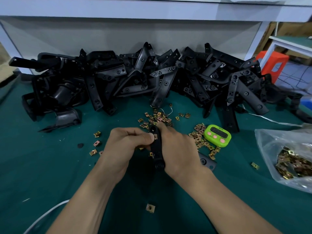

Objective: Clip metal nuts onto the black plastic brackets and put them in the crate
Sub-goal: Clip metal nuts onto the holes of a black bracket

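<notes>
While right fingers [164, 128] clasp the bracket [156, 150], left fingers [146, 136] pinch a nut [155, 136].

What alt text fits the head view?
Over a green mat, the right hand holds a black plastic bracket while the left hand pinches a metal nut against it. Loose nuts, a green timer and a bag of nuts lie nearby; a bracket pile sits behind.

My right hand [175, 146] hides most of the bracket [156, 149]; the bag of nuts [266, 139] runs off the right edge.
</notes>
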A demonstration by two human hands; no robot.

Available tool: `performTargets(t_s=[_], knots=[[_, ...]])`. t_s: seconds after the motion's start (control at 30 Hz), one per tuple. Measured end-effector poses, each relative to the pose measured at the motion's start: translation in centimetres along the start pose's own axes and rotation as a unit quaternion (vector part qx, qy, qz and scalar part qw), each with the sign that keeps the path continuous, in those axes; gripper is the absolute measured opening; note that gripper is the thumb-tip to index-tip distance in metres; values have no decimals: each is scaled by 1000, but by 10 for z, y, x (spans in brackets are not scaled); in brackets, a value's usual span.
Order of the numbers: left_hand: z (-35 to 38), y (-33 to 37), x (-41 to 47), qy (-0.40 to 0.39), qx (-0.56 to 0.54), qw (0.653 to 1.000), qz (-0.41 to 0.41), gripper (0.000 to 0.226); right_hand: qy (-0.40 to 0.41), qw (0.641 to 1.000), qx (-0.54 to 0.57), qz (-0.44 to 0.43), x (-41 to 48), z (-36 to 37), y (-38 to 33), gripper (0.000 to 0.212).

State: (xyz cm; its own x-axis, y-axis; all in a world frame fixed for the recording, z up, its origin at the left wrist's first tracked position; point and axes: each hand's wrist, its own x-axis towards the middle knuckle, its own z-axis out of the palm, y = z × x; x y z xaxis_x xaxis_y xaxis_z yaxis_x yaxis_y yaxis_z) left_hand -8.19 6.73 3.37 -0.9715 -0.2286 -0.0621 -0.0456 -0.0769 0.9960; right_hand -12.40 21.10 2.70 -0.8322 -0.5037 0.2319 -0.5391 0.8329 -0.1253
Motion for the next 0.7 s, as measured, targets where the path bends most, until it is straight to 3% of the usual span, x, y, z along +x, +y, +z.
performTargets(t_s=[0.2, 0.3, 0.37, 0.43, 0.53, 0.6, 0.7], knots=[[3, -1, -1, 19, 31, 999, 30, 12, -5, 1000, 28, 1, 0, -2, 5, 66], [12, -3, -2, 72, 33, 995, 54, 10, 19, 998, 51, 23, 4, -9, 15, 58], [11, -5, -2, 106, 112, 985, 77, 20, 46, 996, 58, 47, 4, -13, 25, 54], [6, -7, -2, 102, 269, 953, 99, 36, 68, 994, 56, 68, 3, -14, 34, 52], [3, -7, -4, 42, 445, 890, 91, 21, 88, 989, 59, 99, 2, -14, 40, 51], [5, -7, -6, 8, 505, 859, 79, 9, 79, 990, 44, 112, 3, -11, 39, 53], [5, -10, -6, 2, 490, 869, 65, 14, 51, 992, 50, 105, 4, -8, 38, 56]])
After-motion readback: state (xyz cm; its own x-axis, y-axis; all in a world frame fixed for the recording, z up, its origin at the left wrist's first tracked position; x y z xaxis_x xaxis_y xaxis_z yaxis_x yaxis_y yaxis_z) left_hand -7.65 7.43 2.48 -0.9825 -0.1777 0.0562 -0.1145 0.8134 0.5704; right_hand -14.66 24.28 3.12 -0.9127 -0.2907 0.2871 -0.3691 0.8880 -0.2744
